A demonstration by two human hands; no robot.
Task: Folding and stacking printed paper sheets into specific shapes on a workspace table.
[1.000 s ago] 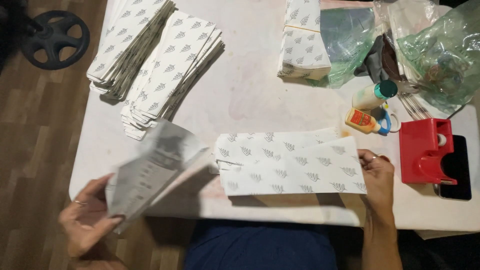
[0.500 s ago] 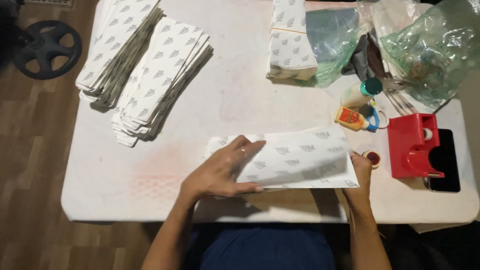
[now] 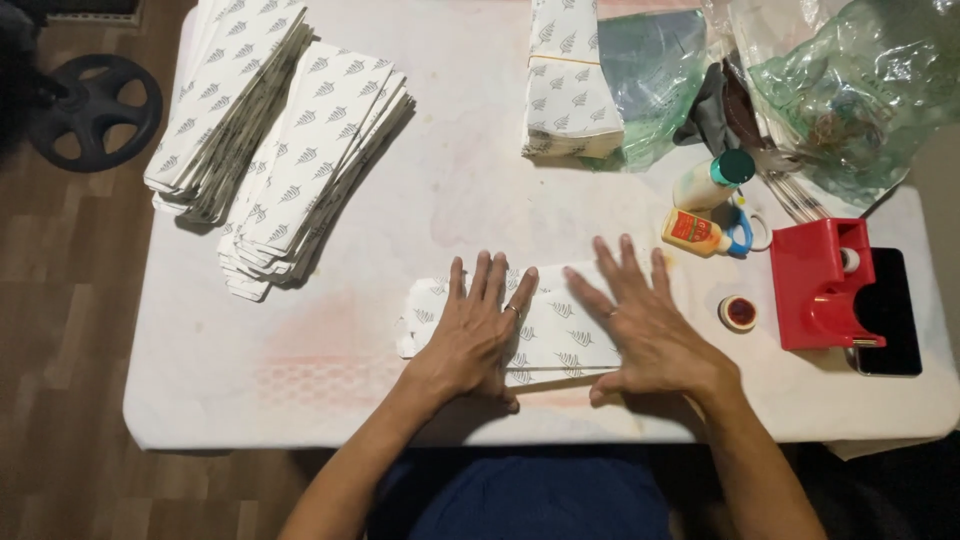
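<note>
Lying flat under both hands, white leaf-printed paper sheet (image 3: 560, 330)

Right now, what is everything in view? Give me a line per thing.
folded paper piece: one, white with grey leaf print, under both hands
flat paper stacks: two fanned piles, same print, table's far left
banded bundle: one, same print, far centre
plastic bags: several, green-tinted and clear, far right
glue bottles: two, orange and white
tape dispenser: one, red, right
small tape roll: one
phone: one, black
table: white
left hand, right hand: flat, fingers spread
</note>
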